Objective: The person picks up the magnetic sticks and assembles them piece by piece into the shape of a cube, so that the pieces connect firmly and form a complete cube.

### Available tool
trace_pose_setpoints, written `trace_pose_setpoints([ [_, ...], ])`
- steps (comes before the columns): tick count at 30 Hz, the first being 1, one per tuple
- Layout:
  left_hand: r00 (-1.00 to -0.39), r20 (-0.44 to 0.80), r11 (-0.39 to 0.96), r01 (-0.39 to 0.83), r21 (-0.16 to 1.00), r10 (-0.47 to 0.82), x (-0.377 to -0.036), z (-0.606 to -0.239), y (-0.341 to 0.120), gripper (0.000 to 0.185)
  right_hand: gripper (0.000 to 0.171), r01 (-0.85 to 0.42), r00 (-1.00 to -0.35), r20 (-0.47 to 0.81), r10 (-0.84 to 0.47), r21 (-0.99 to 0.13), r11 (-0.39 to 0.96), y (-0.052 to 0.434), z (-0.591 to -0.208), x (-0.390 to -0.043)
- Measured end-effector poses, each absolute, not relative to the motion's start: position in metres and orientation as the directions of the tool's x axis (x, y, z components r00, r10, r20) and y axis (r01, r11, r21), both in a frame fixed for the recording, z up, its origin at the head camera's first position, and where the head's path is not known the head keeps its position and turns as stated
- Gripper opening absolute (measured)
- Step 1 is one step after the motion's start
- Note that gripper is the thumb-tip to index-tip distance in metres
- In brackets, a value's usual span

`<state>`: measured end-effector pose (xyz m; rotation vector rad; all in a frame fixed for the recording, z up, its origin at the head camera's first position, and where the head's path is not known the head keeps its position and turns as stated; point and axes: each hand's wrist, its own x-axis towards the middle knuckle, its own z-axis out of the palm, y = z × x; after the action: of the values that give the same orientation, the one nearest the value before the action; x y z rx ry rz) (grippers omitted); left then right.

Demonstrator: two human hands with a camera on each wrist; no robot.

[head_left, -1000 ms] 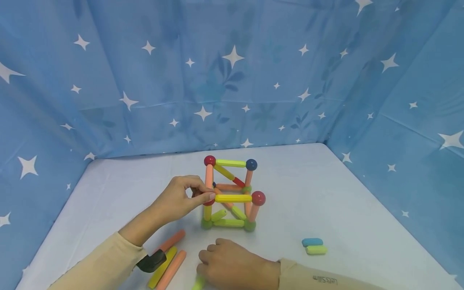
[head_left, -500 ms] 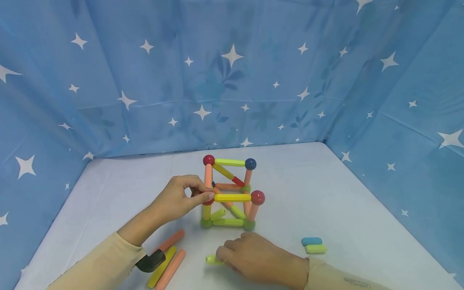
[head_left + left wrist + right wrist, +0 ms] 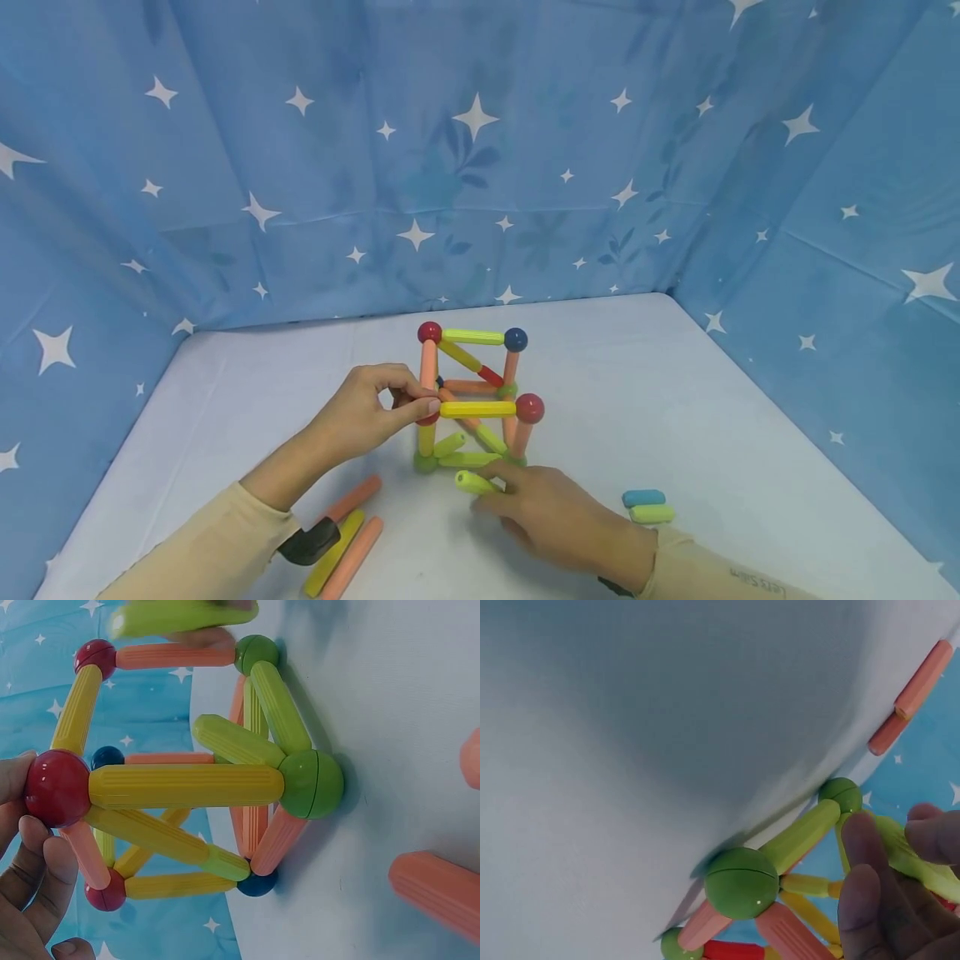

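Observation:
A cube-like frame of magnetic sticks and balls stands on the white table; a yellow stick [image 3: 478, 410] runs along its top front edge. At its upper front left corner my left hand [image 3: 371, 410] pinches a red ball [image 3: 56, 789] with thumb and fingers. Just in front of the frame's lower right, my right hand [image 3: 558, 512] holds a short light green stick [image 3: 474, 482] between thumb and fingers. A loose-ended light green stick [image 3: 232, 739] slants up from the green ball [image 3: 311, 784] at the lower front left corner.
Orange and yellow sticks, such as the yellow one [image 3: 333, 554], lie near my left forearm. A short blue stick [image 3: 643, 497] and a light green one [image 3: 652, 514] lie at the right. A blue starry curtain [image 3: 480, 167] surrounds the table's back and sides.
My right hand has lifted the light green stick from near the front edge and brought it up and right, close to the frame. My left hand keeps its grip on the red ball.

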<state>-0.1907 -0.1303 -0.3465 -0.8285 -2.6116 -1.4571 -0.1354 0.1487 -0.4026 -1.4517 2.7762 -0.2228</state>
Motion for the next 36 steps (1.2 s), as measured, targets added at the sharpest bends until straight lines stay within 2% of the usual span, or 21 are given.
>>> trace_pose_setpoints([
  [6,-0.862,0.271,0.411,0.453,0.791,0.428,-0.191,-0.347,-0.131,0.004,0.047,-0.788,-0.615,0.135,-0.777,-0.077,0.611,0.146,-0.397,-0.135],
  [10,-0.865,0.269,0.411,0.449,0.793,0.425,-0.191,-0.349,-0.132,0.005,0.045,-0.774,-0.632,0.146,-0.761,-0.060,0.631,0.141,-0.395,-0.135],
  [13,-0.863,0.270,0.412,0.451,0.792,0.426,-0.191,-0.348,-0.132,0.005,0.042,-0.748,-0.664,0.156,-0.731,-0.125,0.652,0.139,-0.396,-0.135],
  [18,-0.858,0.278,0.406,0.461,0.789,0.433,-0.191,-0.348,-0.131,0.006,0.039,-0.665,-0.739,0.151,-0.657,-0.323,0.673,0.138,-0.394,-0.133],
  [21,-0.856,0.282,0.406,0.464,0.787,0.433,-0.192,-0.348,-0.132,0.007,0.037,-0.640,-0.755,0.157,-0.636,-0.387,0.664,0.138,-0.392,-0.133],
  [28,-0.858,0.284,0.401,0.462,0.791,0.428,-0.191,-0.348,-0.132,0.007,0.037,-0.675,-0.734,0.234,-0.638,-0.356,0.647,0.139,-0.393,-0.133],
  [36,-0.855,0.289,0.395,0.466,0.791,0.430,-0.190,-0.348,-0.132,0.007,0.049,-0.746,-0.664,0.321,-0.676,-0.223,0.627,0.139,-0.398,-0.135],
])
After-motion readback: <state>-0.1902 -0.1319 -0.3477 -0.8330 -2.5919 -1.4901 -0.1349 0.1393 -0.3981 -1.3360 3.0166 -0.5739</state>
